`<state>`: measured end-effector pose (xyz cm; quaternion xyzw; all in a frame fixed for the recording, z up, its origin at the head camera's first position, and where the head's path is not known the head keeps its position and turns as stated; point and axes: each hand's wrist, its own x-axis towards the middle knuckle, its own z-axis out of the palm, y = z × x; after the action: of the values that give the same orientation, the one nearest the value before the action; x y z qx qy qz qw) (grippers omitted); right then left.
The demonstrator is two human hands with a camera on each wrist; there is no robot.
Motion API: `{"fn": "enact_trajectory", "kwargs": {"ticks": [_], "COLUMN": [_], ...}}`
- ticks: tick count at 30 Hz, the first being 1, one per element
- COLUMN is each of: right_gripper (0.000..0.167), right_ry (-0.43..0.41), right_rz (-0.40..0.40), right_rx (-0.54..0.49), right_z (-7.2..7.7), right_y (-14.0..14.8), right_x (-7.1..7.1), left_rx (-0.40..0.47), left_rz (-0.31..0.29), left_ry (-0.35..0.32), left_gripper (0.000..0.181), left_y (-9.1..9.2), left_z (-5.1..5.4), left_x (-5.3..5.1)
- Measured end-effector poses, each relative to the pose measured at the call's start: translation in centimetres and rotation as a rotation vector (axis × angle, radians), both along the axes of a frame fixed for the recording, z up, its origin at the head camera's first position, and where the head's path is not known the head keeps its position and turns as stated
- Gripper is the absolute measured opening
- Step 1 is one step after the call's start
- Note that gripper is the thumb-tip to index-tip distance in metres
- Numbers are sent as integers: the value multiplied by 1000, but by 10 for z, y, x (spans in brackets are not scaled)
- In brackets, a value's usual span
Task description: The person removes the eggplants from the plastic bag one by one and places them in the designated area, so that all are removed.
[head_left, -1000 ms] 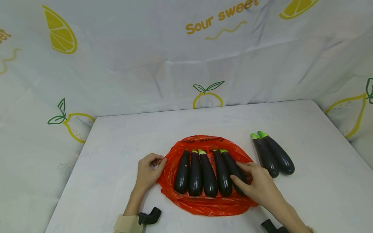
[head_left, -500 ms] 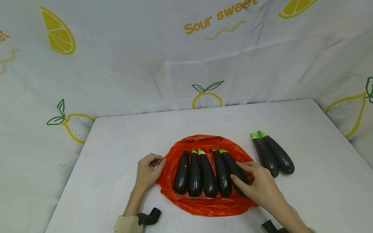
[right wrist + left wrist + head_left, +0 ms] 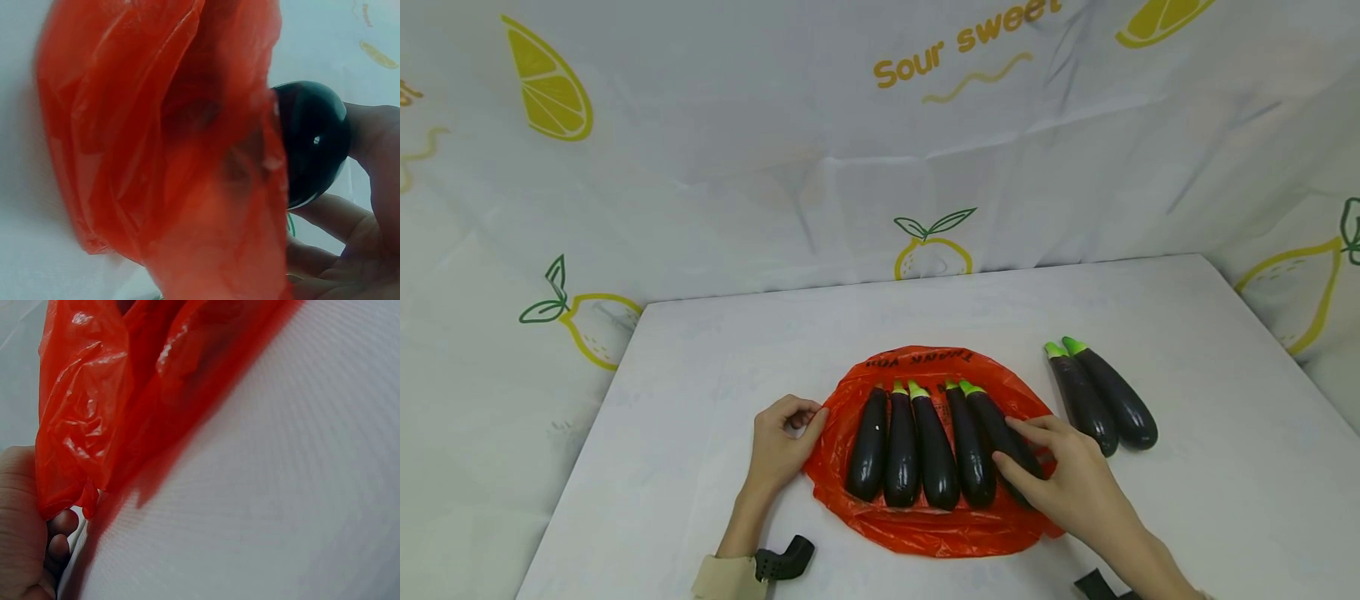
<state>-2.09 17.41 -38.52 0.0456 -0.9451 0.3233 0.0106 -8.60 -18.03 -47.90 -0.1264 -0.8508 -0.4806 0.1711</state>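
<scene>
In the head view a red plastic bag (image 3: 925,540) lies spread around a row of several eggplants (image 3: 935,454). The left hand (image 3: 781,442) pinches the bag's left edge between thumb and fingers; the left wrist view shows the red film (image 3: 84,419) bunched at that hand (image 3: 22,525). At the row's right end, the right hand (image 3: 1067,471) grips the rightmost eggplant (image 3: 1000,429), thumb on the near side and fingers beyond. The right wrist view has the dark round end of an eggplant (image 3: 312,144) against the right hand (image 3: 369,219), partly behind red film (image 3: 219,187).
Two more eggplants (image 3: 1116,396) lie side by side on the white table (image 3: 737,342), right of the bag. Behind the table hangs a white cloth (image 3: 737,167) with lemon prints. A black device (image 3: 786,558) is on the left wrist, another (image 3: 1097,583) near the right wrist.
The rightmost eggplant in the bag has shifted slightly left and away at its green end, closer to its neighbour. Both hands have hardly moved.
</scene>
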Motion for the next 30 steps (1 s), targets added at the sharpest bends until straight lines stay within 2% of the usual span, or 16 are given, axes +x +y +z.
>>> {"fn": "enact_trajectory", "kwargs": {"ticks": [12, 23, 30], "right_gripper": [50, 47, 46], "right_ry": [10, 63, 101], "right_rz": [-2, 5, 8], "right_rx": [-9, -25, -36], "right_z": [4, 7, 9], "right_y": [-1, -1, -1], "right_x": [3, 4, 5], "left_rx": [-21, -7, 11], "left_rz": [5, 4, 6], "left_ry": [8, 6, 28], "left_gripper": [7, 5, 6], "left_y": [0, 1, 3], "left_z": [-1, 1, 3], "left_x": [0, 1, 1]}}
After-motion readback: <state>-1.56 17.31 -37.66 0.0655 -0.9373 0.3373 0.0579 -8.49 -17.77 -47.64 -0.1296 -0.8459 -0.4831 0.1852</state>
